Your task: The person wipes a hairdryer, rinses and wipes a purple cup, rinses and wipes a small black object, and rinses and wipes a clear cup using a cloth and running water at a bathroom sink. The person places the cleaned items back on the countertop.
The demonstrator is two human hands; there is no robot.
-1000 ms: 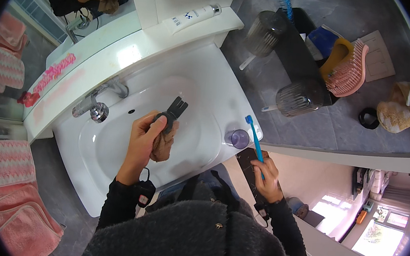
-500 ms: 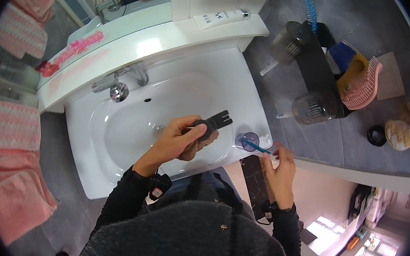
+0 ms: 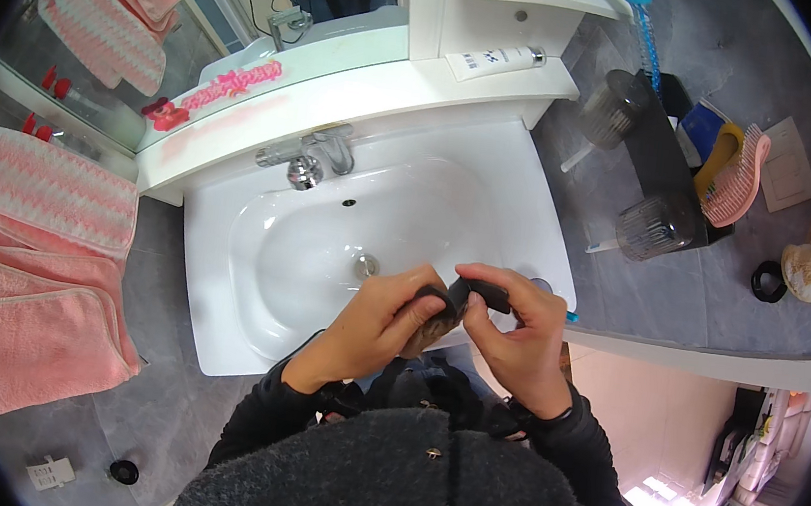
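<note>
Over the front of the white washbasin, my left hand is closed around a brown cloth and a black piece. My right hand pinches the outer end of that black piece between thumb and fingers. Its exact kind I cannot make out, and the fingers hide much of it. Behind my right hand, on the basin's right corner, a small cup is mostly covered. A blue handle end pokes out beside it.
A chrome tap rises at the basin's back. On the ledge lies a white tube. At the right, a black rack holds two clear cups and a pink hairbrush. Pink towels hang at the left.
My right hand has left the blue-handled item in the cup and taken hold of the black piece's end. My left hand has turned that piece. The whole view has shifted.
</note>
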